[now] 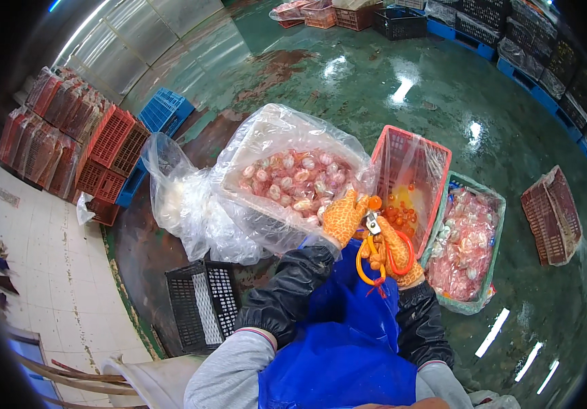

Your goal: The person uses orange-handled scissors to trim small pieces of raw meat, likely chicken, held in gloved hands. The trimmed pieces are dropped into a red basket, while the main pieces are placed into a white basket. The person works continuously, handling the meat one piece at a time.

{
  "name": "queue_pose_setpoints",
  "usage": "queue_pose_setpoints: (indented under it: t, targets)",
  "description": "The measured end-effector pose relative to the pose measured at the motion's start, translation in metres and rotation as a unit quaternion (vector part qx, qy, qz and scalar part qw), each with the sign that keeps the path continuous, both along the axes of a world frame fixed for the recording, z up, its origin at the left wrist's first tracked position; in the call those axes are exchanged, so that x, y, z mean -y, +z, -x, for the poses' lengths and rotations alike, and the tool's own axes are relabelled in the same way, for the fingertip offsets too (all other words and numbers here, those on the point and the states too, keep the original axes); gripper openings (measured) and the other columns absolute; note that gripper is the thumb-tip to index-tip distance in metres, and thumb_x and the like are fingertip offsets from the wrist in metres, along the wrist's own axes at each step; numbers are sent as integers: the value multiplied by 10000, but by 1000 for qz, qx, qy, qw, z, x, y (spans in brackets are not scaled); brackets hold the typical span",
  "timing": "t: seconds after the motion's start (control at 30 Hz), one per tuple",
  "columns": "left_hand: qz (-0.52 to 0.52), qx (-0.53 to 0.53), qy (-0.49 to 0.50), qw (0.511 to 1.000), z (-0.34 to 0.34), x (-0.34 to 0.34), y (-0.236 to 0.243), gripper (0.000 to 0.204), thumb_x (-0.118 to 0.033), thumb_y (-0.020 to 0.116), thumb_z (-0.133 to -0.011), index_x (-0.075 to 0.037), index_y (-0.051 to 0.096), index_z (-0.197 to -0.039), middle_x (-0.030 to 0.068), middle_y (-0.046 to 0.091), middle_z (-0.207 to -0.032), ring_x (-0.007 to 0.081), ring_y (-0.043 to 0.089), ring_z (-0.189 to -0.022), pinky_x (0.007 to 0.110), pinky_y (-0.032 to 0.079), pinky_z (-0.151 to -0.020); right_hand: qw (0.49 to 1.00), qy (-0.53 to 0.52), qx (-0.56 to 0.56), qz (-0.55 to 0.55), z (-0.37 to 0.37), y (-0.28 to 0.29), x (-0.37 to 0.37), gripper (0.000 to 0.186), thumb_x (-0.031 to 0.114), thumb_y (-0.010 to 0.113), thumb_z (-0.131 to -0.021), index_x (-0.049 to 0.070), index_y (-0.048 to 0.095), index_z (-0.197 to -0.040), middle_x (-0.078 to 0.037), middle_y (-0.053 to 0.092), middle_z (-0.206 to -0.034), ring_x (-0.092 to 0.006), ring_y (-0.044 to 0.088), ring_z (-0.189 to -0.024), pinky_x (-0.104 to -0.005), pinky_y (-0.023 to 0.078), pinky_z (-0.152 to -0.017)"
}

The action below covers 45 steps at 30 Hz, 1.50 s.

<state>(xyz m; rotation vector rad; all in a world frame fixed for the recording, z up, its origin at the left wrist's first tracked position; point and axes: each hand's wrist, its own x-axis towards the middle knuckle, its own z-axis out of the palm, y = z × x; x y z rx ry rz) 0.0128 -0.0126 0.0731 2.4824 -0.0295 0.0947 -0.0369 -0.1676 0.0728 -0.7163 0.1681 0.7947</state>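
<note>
I get a bright view: overhead light throws white glare patches onto the glossy floor (358, 75) and glints off the plastic (228, 232). Toward the black fisheye rim, the far crates (538, 44) look dim and soft, their rows bent.

Scissors (373, 223) with short metal blades, one orange loop handle and one red, stand blades away from the wearer, just below a single glossy orange yolk-like ball (375, 203). Similar balls lie loose in the plastic-lined red crate (410, 132), toward its near end. Pale, egg-shaped pieces in clear, pink-tinged wrapping (293, 178) lie heaped in the film-lined white tub (276, 125) to the left.
</note>
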Motion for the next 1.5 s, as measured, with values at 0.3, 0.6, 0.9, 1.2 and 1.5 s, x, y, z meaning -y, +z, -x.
queue_pose_setpoints:
  t: [0.3, 0.6, 0.9, 1.2, 1.5]
  targets:
    - [212, -142, -39, 966, 1, -8, -24, 490, -381, 570, -826, 10, 470, -1103, 149, 581, -797, 225, 573, -713, 330, 454, -628, 977, -73, 61, 192, 15, 5, 33, 425, 399, 498, -869, 28, 515, -1074, -84, 513, -618, -106, 417, -407, -250, 392, -352]
    - [-183, 46, 64, 980, -34, -148, -84, 527, -429, 584, -757, 32, 502, -1000, 249, 546, -958, 372, 526, -908, 447, 422, -767, 936, -278, 98, 192, 90, -127, 121, 457, 204, 550, -819, 12, 419, -1213, -168, 544, -1081, -252, 543, -981, -344, 459, -828]
    - [-249, -214, 297, 897, -90, -214, -156, 459, -263, 655, -645, -83, 560, -1056, 160, 589, -1060, 309, 559, -1003, 376, 442, -851, 930, -328, -55, 155, 77, -101, 91, 454, 136, 545, -812, 42, 386, -1227, -170, 571, -991, -250, 571, -837, -362, 471, -766]
    - [-227, -226, -39, 947, -75, -204, -120, 628, -414, 702, -575, -78, 532, -1077, 209, 603, -971, 361, 569, -934, 433, 434, -832, 948, -264, 6, 178, 35, -77, 51, 420, 105, 553, -838, 75, 401, -1229, -108, 558, -855, -154, 552, -680, -269, 485, -660]
    - [554, -222, 29, 802, -53, -175, -124, 424, -259, 607, -762, -53, 513, -1121, 86, 579, -1077, 238, 568, -920, 331, 469, -734, 938, -267, 78, 205, 53, -57, 55, 427, 111, 538, -853, 103, 392, -1253, -86, 537, -773, -105, 514, -603, -236, 444, -544]
